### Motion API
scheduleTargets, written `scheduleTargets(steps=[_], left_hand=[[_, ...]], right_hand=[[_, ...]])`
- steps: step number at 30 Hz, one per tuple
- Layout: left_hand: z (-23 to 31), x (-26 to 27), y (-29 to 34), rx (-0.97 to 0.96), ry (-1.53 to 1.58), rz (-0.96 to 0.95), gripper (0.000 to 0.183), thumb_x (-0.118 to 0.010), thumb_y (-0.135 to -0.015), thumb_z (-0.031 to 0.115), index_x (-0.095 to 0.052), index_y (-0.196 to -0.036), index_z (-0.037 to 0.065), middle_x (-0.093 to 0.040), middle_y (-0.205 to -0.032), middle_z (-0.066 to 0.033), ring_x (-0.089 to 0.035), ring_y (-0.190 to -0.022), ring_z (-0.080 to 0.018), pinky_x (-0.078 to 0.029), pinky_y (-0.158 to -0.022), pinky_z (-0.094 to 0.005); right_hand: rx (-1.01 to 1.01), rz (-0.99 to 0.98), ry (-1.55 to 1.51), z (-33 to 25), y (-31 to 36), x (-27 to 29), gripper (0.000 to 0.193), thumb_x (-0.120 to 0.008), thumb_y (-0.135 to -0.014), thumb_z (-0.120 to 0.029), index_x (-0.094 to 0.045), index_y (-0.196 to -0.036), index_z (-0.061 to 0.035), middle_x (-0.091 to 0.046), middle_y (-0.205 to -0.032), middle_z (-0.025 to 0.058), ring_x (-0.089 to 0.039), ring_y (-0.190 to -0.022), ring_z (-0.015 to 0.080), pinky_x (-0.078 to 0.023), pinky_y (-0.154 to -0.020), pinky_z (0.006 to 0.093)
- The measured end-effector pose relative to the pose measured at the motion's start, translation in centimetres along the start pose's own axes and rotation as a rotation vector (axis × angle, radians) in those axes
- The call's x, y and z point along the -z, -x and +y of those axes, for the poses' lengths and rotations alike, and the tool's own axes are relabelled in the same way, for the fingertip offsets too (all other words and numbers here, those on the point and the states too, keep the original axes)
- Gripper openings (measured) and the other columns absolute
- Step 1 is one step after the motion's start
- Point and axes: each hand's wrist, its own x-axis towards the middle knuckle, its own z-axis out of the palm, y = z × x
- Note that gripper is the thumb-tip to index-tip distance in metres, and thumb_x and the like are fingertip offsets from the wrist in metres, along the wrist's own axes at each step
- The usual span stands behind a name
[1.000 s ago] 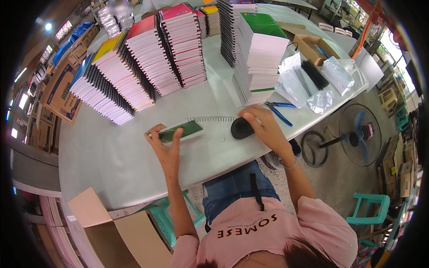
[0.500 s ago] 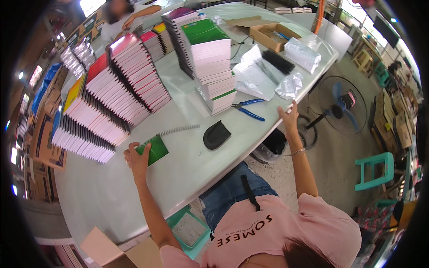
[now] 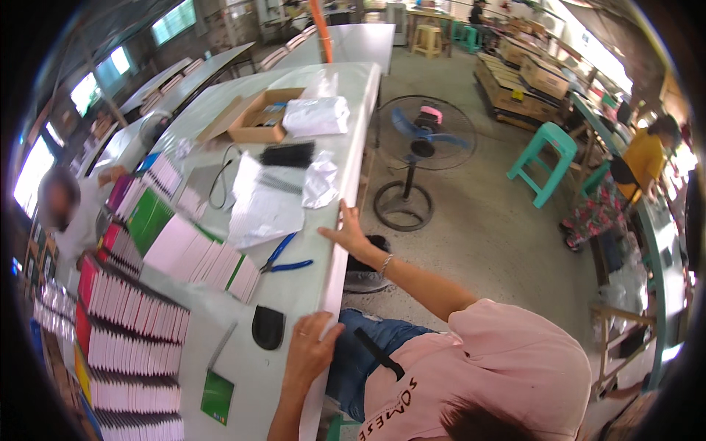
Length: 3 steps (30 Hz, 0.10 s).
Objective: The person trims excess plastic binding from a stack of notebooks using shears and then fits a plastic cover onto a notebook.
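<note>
both hands, left hand [image 3: 309, 345] and right hand [image 3: 346, 231], rest spread on the desk [image 3: 334, 272] edge; the pliers [image 3: 283, 259] near that edge could get knocked off.

Both hands [image 3: 327, 294] open, fingers spread

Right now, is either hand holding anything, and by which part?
Nothing is held. The left hand and the right hand both rest open on the near edge of the table, apart from the blue-handled pliers.
</note>
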Motion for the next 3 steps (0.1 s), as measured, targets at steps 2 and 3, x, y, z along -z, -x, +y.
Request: scheduleTargets(steps=[2, 3], left_hand=[[-0.5, -2.0, 0.0, 0.001, 0.122, -0.230, 0.017, -0.074, -0.086, 0.011, -0.072, -0.103, 0.013, -0.061, -0.120, -0.0120, -0.057, -0.116, -0.0337, -0.043, -0.100, -0.0514], [-0.6, -2.7, -0.2, -0.001, 0.178, -0.347, 0.017, -0.075, -0.085, 0.012, -0.073, -0.102, 0.013, -0.061, -0.122, -0.0120, -0.057, -0.118, -0.0321, -0.042, -0.100, -0.0519]], right_hand=[[-0.020, -0.028, 0.058, -0.7, 0.2, 0.0, 0.115, -0.085, -0.079, -0.040, -0.015, -0.155, 0.0104, -0.036, -0.135, 0.0249, -0.046, -0.128, 0.0353, -0.042, -0.108, 0.0411], [-0.023, -0.039, 0.096, -0.9, 0.1, -0.1, 0.113, -0.083, -0.080, -0.039, -0.015, -0.155, 0.0096, -0.035, -0.139, 0.0262, -0.044, -0.131, 0.0356, -0.036, -0.115, 0.0420]])
